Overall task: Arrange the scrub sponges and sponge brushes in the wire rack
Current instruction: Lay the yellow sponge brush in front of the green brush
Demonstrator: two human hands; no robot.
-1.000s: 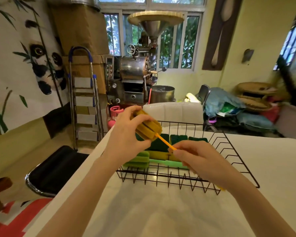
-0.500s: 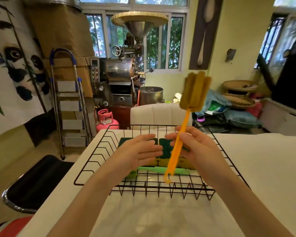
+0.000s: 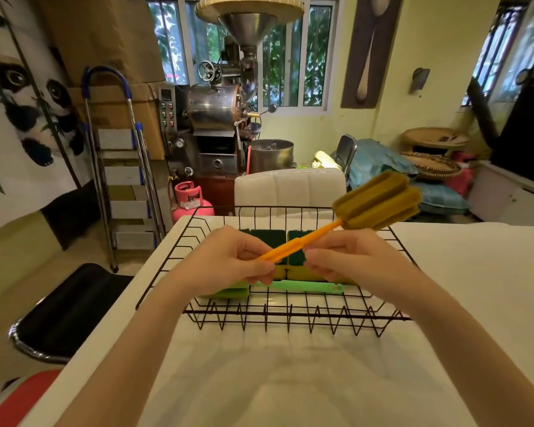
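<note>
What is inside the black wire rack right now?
Inside the black wire rack: green-topped yellow scrub sponges and a light green sponge brush lying flat. Both hands cover the middle, so a count is impossible.

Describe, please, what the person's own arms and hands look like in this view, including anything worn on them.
Both forearms are bare as far as the frame shows: no sleeves, gloves or watch are visible. The left hand and the right hand show no rings or bracelets that can be made out, and no markings. The fingernails look short and unpainted, though they are small in this view.

Orange sponge brush [image 3: 346,226] tilted above wire rack [image 3: 290,315] (scrub sponges [image 3: 267,238] inside).
</note>
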